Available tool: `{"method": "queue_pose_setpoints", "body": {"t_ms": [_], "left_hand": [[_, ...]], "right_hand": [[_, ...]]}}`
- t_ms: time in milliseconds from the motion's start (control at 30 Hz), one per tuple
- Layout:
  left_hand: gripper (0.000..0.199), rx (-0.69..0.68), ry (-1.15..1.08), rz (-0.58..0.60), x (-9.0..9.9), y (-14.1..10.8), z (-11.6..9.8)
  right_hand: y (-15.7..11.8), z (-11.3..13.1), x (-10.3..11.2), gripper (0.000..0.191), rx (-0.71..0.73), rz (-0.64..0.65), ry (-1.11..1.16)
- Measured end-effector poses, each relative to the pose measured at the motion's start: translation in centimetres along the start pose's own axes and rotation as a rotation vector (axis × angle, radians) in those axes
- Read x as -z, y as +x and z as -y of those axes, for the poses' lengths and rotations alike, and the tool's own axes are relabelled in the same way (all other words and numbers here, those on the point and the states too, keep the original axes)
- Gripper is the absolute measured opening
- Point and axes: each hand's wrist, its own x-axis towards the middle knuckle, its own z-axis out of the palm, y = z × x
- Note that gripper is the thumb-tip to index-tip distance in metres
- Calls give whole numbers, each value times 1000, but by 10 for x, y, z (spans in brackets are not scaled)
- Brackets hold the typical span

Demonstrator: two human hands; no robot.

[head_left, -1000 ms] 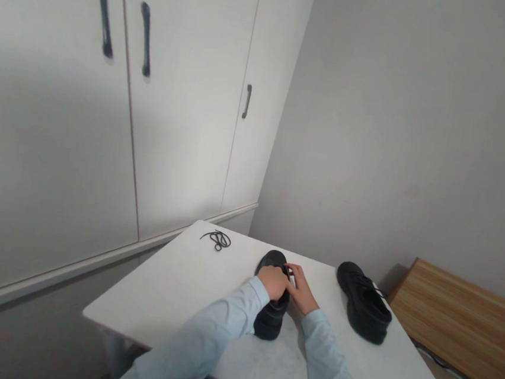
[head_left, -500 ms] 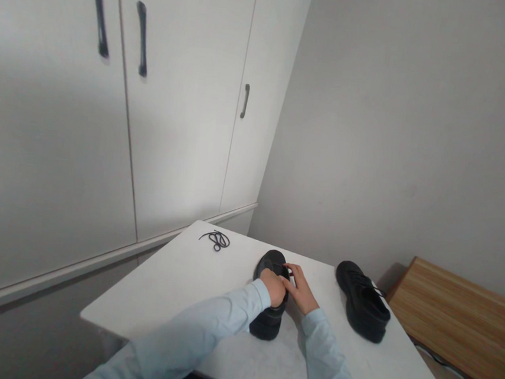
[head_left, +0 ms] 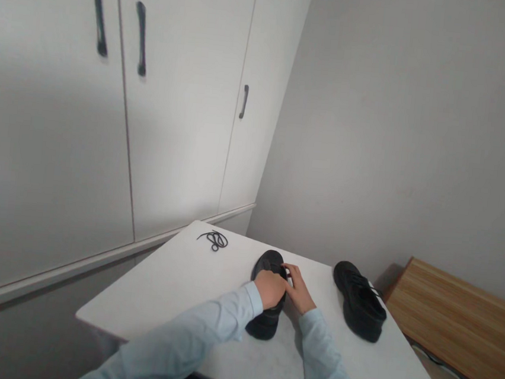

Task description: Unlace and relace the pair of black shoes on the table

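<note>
A black shoe lies on the white table with its toe pointing away from me. My left hand rests over the shoe's opening, its fingers curled down; what they hold, if anything, is hidden. At the shoe's right side is my right hand, fingers bent against the upper edge near the lacing area, its thumb close to my left hand. A second black shoe, with laces in it, stands to the right. Loose dark laces lie in a tangle near the table's far left corner.
The white table stands below a white cabinet with dark handles. To the right, beyond the table edge, is a wooden panel with a cable along its lower edge. A plain grey wall rises behind.
My left hand has turned slightly over the shoe and its fingers now show less. The whole view has shifted a little; the shoes and loose laces lie as before.
</note>
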Motion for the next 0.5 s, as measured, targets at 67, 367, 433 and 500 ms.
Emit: {"method": "queue_pose_setpoints", "body": {"t_ms": [67, 367, 433, 500], "left_hand": [[23, 48, -7, -44, 3, -5, -1], [18, 104, 83, -233, 23, -30, -8], [19, 122, 106, -274, 22, -33, -9], [20, 133, 107, -290, 20, -36, -10]], "right_hand": [[0, 0, 0, 35, 2, 3, 4], [0, -1, -2, 35, -6, 6, 26], [0, -1, -2, 35, -9, 0, 31], [1, -1, -3, 35, -18, -5, 36]]}}
